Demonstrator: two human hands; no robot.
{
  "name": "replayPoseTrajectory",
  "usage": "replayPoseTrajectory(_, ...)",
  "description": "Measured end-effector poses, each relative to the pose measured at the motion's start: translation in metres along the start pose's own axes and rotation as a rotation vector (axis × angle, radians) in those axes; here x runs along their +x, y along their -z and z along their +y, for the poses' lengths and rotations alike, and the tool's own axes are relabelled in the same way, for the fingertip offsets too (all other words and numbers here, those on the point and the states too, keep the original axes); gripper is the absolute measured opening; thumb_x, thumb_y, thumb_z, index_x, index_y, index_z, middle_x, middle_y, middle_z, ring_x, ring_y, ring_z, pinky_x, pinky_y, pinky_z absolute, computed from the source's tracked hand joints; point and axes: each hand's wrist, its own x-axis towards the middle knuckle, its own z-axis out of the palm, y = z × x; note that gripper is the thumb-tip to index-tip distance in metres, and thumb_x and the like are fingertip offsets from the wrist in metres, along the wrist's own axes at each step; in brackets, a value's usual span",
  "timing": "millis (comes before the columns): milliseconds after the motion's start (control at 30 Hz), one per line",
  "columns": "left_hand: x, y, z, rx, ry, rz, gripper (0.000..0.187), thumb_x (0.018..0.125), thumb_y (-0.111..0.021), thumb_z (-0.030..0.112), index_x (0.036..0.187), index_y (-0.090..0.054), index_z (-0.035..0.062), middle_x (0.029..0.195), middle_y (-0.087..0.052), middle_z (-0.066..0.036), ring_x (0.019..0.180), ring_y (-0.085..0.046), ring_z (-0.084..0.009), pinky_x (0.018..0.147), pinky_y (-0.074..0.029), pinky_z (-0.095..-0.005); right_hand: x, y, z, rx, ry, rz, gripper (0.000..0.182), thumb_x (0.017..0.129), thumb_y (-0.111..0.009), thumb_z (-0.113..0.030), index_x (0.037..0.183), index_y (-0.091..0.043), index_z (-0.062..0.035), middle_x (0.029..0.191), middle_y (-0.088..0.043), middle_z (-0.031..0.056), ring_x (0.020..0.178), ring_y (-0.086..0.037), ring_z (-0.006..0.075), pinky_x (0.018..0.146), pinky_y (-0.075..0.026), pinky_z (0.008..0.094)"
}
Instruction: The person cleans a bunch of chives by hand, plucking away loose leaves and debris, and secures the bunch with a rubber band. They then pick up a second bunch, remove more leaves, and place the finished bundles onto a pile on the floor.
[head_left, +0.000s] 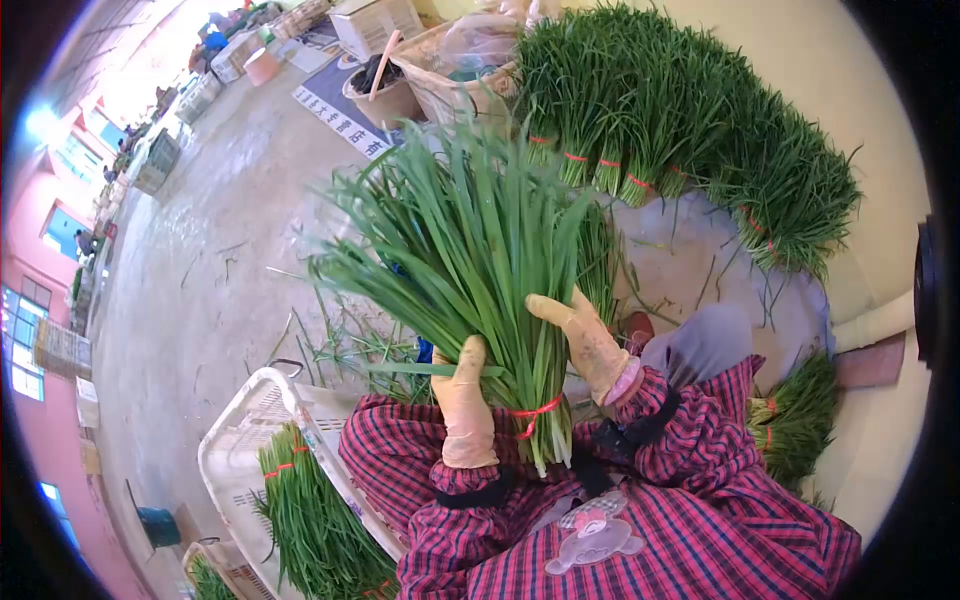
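A big bundle of green garlic chives (480, 270) stands tilted in front of my chest, leaves fanned up and away. Near its pale stem ends a red band (537, 411) is wrapped round it. My left hand (466, 400), in a cream glove, grips the bundle's left side, thumb up and fingers hidden behind the leaves. On the right side my right hand (592, 345), gloved too, presses against the stems with thumb and finger showing. One loose leaf (425, 369) sticks out sideways over my left thumb.
Many banded chive bundles (690, 130) stand along the wall at upper right. At lower left, a white plastic crate (285, 400) holds more bundles (325, 520). Loose leaves (370, 340) litter the floor. A bucket (385, 98) and a basket (440, 65) stand beyond.
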Motion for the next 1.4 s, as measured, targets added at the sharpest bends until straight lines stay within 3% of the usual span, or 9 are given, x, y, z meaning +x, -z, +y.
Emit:
replayPoseTrajectory(133,-0.002,0.002,-0.009,0.223,-0.05,0.005,0.041,0.082,-0.069,-0.002,0.12,-0.052,0.0008,0.114,-0.062,-0.007,0.095,-0.061,-0.0143,0.086,-0.05,-0.0288,-0.004,-0.008,0.024,-0.51,0.325,-0.007,0.086,0.079,-0.078,-0.019,0.143,-0.025,0.0026,0.123,-0.058,0.0133,0.108,-0.057,0.0193,0.095,-0.045,0.0325)
replayPoseTrajectory(400,-0.005,0.003,-0.002,0.038,0.026,-0.027,0.039,0.085,-0.068,0.005,0.121,-0.054,0.0001,0.111,-0.063,-0.007,0.096,-0.061,-0.0151,0.088,-0.049,-0.0291,-0.007,-0.007,0.017,-0.496,0.336,0.074,0.064,0.082,-0.074,-0.013,0.136,-0.041,-0.0014,0.121,-0.059,0.0091,0.108,-0.055,0.0183,0.096,-0.044,0.0323)
replayPoseTrajectory(633,-0.004,0.009,-0.004,0.042,0.0,-0.03,0.039,0.086,-0.068,0.006,0.122,-0.054,-0.0003,0.109,-0.064,-0.007,0.095,-0.061,-0.0154,0.088,-0.049,-0.0287,-0.002,0.0,0.011,-0.483,0.188,0.051,0.07,0.084,-0.073,-0.016,0.14,-0.034,0.0004,0.128,-0.055,0.0128,0.115,-0.053,0.0202,0.099,-0.042,0.0333)
replayPoseTrajectory(700,-0.004,0.008,-0.004,0.052,-0.047,-0.008,0.039,0.086,-0.068,0.005,0.122,-0.054,-0.0004,0.108,-0.064,-0.007,0.095,-0.062,-0.0159,0.087,-0.049,-0.0288,0.002,-0.001,0.011,-0.342,0.532,0.154,0.065,0.087,-0.07,-0.016,0.139,-0.036,0.0011,0.136,-0.047,0.0127,0.122,-0.047,0.0217,0.1,-0.04,0.0349)
replayPoseTrajectory(767,-0.001,0.01,-0.008,0.073,-0.051,-0.004,0.04,0.085,-0.069,0.003,0.122,-0.054,-0.0003,0.108,-0.064,-0.007,0.094,-0.062,-0.0157,0.087,-0.05,-0.029,-0.001,0.004,0.002,-0.555,0.597,0.302,0.057,0.087,-0.07,-0.013,0.136,-0.044,-0.0021,0.136,-0.045,0.0106,0.122,-0.046,0.0217,0.097,-0.041,0.0336)
replayPoseTrajectory(833,-0.001,0.011,-0.009,0.093,-0.052,-0.001,0.04,0.085,-0.069,0.002,0.122,-0.054,-0.0003,0.108,-0.064,-0.007,0.094,-0.062,-0.0156,0.086,-0.05,-0.0292,-0.011,-0.007,-0.023,-0.874,0.952,0.27,0.048,0.084,-0.07,-0.012,0.129,-0.054,-0.0064,0.125,-0.052,0.0087,0.113,-0.051,0.02,0.09,-0.044,0.0311)
replayPoseTrajectory(1000,-0.006,0.002,-0.012,0.172,-0.091,-0.023,0.041,0.084,-0.07,0.001,0.122,-0.054,-0.0002,0.11,-0.063,-0.006,0.094,-0.061,-0.0141,0.085,-0.05,-0.0285,-0.015,-0.038,-0.03,-0.91,0.705,-0.106,0.02,0.083,-0.07,-0.019,0.099,-0.069,-0.0063,0.086,-0.061,0.0075,0.067,-0.06,0.0172,0.064,-0.049,0.0302)
replayPoseTrajectory(1233,-0.01,0.001,-0.015,0.217,-0.071,-0.007,0.04,0.085,-0.069,0.001,0.122,-0.053,-0.0003,0.109,-0.063,-0.005,0.094,-0.061,-0.0138,0.086,-0.049,-0.0275,-0.008,-0.023,-0.026,-0.992,0.64,0.073,0.02,0.083,-0.07,-0.022,0.096,-0.068,-0.0061,0.088,-0.064,0.0078,0.062,-0.061,0.019,0.061,-0.049,0.0295)
replayPoseTrajectory(1400,-0.008,0.004,-0.015,0.202,-0.062,0.006,0.04,0.086,-0.067,0.0,0.123,-0.052,-0.0001,0.109,-0.062,-0.006,0.093,-0.061,-0.0138,0.086,-0.049,-0.0277,-0.002,-0.004,-0.021,-0.641,0.547,0.136,0.029,0.083,-0.075,-0.021,0.103,-0.064,-0.0041,0.089,-0.061,0.0009,0.078,-0.055,0.0089,0.072,-0.047,0.0245)
